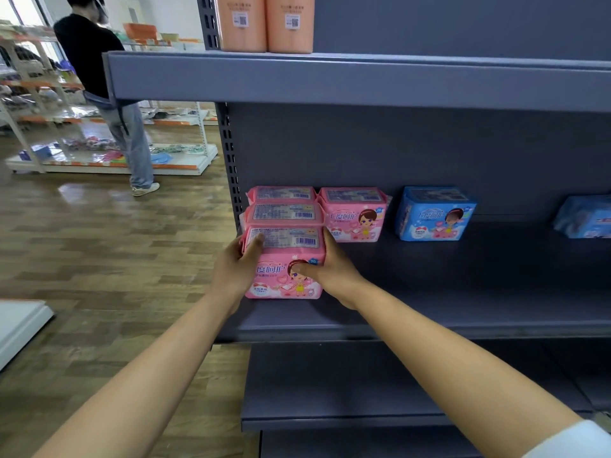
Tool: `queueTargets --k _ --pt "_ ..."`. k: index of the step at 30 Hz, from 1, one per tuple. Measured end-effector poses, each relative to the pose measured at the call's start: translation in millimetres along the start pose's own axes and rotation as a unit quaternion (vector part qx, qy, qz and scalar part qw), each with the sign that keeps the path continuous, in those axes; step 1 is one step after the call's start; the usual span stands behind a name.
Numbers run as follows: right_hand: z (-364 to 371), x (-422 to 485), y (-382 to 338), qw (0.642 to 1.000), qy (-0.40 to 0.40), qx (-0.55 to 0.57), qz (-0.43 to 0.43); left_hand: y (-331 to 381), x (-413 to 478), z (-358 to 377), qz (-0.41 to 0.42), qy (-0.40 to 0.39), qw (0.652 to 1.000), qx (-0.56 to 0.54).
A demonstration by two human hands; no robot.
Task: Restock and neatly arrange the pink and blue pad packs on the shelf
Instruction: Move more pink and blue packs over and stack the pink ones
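A pink pad pack (284,259) stands at the left end of the grey shelf (463,285), frontmost in a row of three pink packs. My left hand (236,269) grips its left side, thumb on the top. My right hand (330,269) grips its right side, thumb across the printed front. The second pink pack (284,212) and the third pink pack (282,193) line up behind it. Another pink pack (355,214) stands to their right at the back. A blue pack (434,214) stands further right, and a second blue pack (585,218) lies tilted at the frame's right edge.
The shelf above (330,81) carries two peach-coloured bottles (264,23). Lower grey shelves (363,391) sit below. A perforated upright (229,160) bounds the shelf on the left. A person (109,94) stands in the aisle at a white rack (99,153) on the wooden floor.
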State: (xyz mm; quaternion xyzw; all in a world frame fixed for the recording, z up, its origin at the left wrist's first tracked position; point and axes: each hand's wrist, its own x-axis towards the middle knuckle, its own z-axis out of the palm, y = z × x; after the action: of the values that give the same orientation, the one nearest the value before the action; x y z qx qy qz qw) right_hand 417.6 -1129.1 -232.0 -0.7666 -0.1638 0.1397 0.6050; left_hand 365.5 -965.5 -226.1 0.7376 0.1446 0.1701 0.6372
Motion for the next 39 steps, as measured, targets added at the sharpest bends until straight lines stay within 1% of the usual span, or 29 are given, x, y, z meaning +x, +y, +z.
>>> queueTargets --k 4,6,7,8,9,10,12,13,14,16,18,22,31,33,35,37,39 --pt "-2 -2 -3 1.000 0.005 -0.021 -0.002 3 -3 -1 -0.003 -0.010 0.999 0.037" --pt "-3 -6 -7 0.997 0.018 -0.076 -0.009 4 -4 -6 0.001 -0.036 0.998 0.049" --pt "-4 -10 -9 0.992 0.031 -0.117 -0.025 5 -6 -11 0.013 -0.053 0.996 0.071" --pt "-5 -13 -11 0.984 0.041 -0.168 -0.053 4 -5 -16 0.042 -0.065 0.990 0.121" --pt "-7 -16 -14 0.968 0.042 -0.231 -0.089 2 -3 -22 0.083 -0.073 0.973 0.201" --pt "-9 -19 -17 0.943 0.032 -0.306 -0.125 1 -1 -28 0.129 -0.086 0.944 0.290" --pt "-12 -24 -24 0.876 -0.007 -0.449 -0.176 1 4 -37 0.223 -0.118 0.863 0.439" --pt "-12 -26 -27 0.847 -0.028 -0.498 -0.185 1 7 -38 0.253 -0.131 0.824 0.489" --pt "-12 -25 -28 0.824 -0.042 -0.532 -0.187 4 8 -38 0.272 -0.139 0.797 0.521" --pt "-9 -24 -29 0.797 -0.049 -0.573 -0.184 7 10 -36 0.284 -0.136 0.768 0.557" --pt "-6 -22 -29 0.787 -0.037 -0.589 -0.182 11 9 -32 0.286 -0.130 0.749 0.583" --pt "-4 -18 -28 0.769 -0.024 -0.611 -0.186 19 5 -23 0.292 -0.125 0.726 0.610" --pt "-4 -18 -27 0.775 -0.019 -0.602 -0.194 24 -1 -20 0.269 -0.133 0.701 0.647" --pt "-6 -20 -26 0.777 -0.019 -0.599 -0.193 27 -4 -20 0.258 -0.137 0.706 0.645" --pt "-8 -24 -26 0.782 -0.013 -0.595 -0.187 31 -11 -17 0.260 -0.126 0.728 0.622" --pt "-11 -29 -26 0.793 -0.002 -0.580 -0.186 38 -19 -10 0.284 -0.100 0.746 0.594" --pt "-18 -35 -26 0.811 0.008 -0.557 -0.179 45 -23 2 0.309 -0.098 0.747 0.580"
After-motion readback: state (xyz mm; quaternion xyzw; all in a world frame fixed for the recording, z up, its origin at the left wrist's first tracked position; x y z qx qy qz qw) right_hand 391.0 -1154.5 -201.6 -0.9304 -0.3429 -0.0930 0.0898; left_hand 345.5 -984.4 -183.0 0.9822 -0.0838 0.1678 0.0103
